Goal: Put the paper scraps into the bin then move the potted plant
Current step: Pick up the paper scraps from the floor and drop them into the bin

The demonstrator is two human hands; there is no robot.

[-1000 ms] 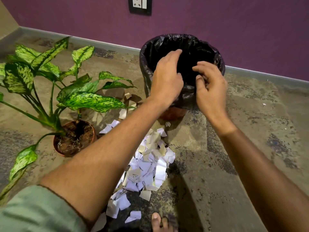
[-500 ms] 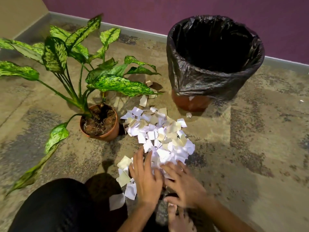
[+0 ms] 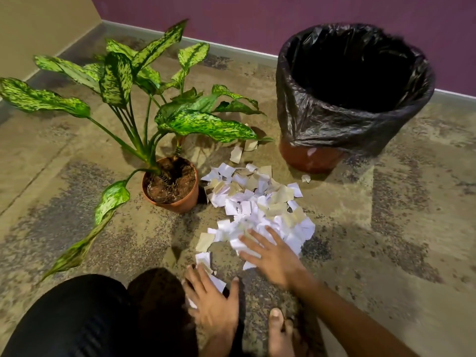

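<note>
Head view: largest thing is the bin (image 3: pixel 355 99), black liner folded over the rim, standing by the purple wall (image 3: pixel 283 19) at upper right — inside too dark to read. Next the potted plant (image 3: pixel 164 140), speckled leaves spreading left, terracotta pot upright on the floor (image 3: pixel 386 240), just left of the paper scraps (image 3: pixel 257 204), not yet moved. Scraps lie in a loose heap between pot and bin, a few strays near the bin's base.

Change: a second ago both hands were up at the bin mouth; now both are down at the near edge of the heap. The left hand (image 3: pixel 213 302) has slid back toward the person since half a second ago, fingers curled over a few scraps — a partial grip, blurred. The right hand (image 3: pixel 273 253) lies flat on the heap, fingers spread and released, pressing scraps rather than grasping them. Judgement: one load went in, a new gather is under way; most of the heap remains, so the plant step is far off.

Surface is mottled, worn beige-and-grey flooring with a pale skirting strip along the wall. A dark-clad knee (image 3: pixel 77 318) and bare toes (image 3: pixel 278 328) show at the bottom.
</note>
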